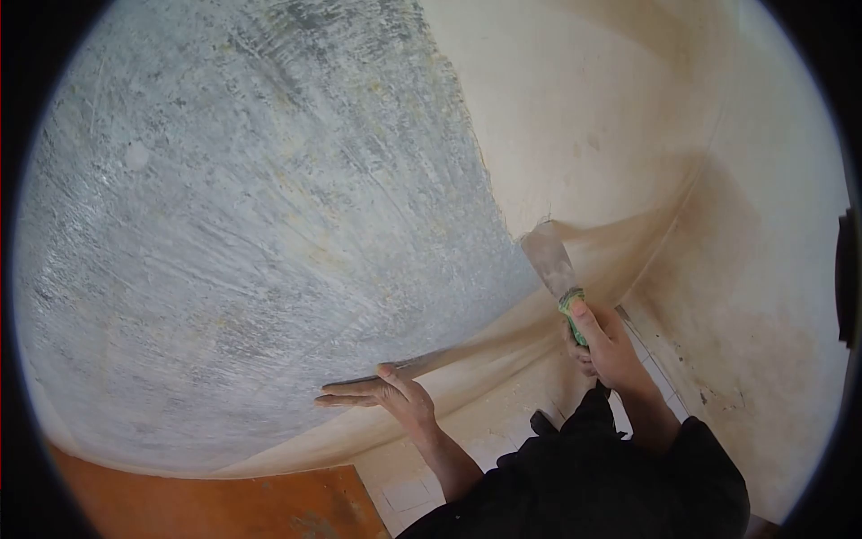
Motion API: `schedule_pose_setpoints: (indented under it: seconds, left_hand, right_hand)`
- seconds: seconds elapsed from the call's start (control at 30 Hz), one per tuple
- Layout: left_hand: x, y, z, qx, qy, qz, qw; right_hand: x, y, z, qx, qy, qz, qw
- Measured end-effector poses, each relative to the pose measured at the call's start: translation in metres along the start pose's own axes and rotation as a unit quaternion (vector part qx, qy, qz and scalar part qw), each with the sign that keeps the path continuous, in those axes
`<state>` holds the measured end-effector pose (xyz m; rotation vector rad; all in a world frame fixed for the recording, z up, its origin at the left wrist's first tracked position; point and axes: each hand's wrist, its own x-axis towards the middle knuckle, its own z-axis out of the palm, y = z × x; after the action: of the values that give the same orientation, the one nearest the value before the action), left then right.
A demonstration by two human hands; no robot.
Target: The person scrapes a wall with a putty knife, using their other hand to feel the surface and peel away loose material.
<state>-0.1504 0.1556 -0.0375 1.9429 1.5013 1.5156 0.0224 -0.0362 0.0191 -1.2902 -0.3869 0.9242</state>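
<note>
My right hand (610, 349) is wrapped round the green handle of a scraper (550, 259). The wide metal blade points up and left, its tip at the ragged border between the rough grey wall surface (296, 207) and the smooth cream coating (575, 99). Lower and to the left, my left hand (395, 397) has its fingers stretched out along the lower part of the grey area, thumb apart. A dark shadow edge runs beside it. I see nothing held in that hand.
Another cream wall (754, 242) meets this one at a corner on the right. Below lie pale floor tiles (409, 494) and an orange-brown surface (224, 503) with worn patches. A dark object (846, 278) stands at the far right edge.
</note>
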Motion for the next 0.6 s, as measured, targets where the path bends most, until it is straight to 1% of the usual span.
schedule_pose_setpoints:
  seconds: [0.13, 0.23, 0.3, 0.43, 0.5, 0.6]
  left_hand:
    - [0.0, -0.001, -0.003, 0.004, -0.008, -0.004, 1.0]
    - [0.003, -0.001, -0.003, 0.006, -0.015, -0.016, 1.0]
    - [0.004, -0.006, -0.003, 0.009, -0.012, -0.001, 1.0]
    - [0.003, -0.006, -0.003, 0.009, -0.015, 0.004, 1.0]
    - [0.004, -0.005, -0.005, 0.008, -0.023, -0.006, 1.0]
    - [0.005, -0.005, -0.003, 0.016, -0.019, -0.011, 1.0]
  right_hand:
    - [-0.01, 0.007, 0.002, -0.005, -0.003, 0.003, 1.0]
    - [-0.001, 0.006, 0.008, -0.019, -0.012, -0.023, 0.999]
    - [0.0, 0.0, 0.007, -0.037, -0.021, -0.025, 0.999]
    - [-0.006, 0.006, 0.003, -0.034, -0.021, 0.027, 0.999]
    - [-0.002, 0.005, 0.011, -0.034, -0.001, -0.023, 0.999]
    - [-0.002, 0.002, 0.013, -0.039, 0.015, -0.016, 0.999]
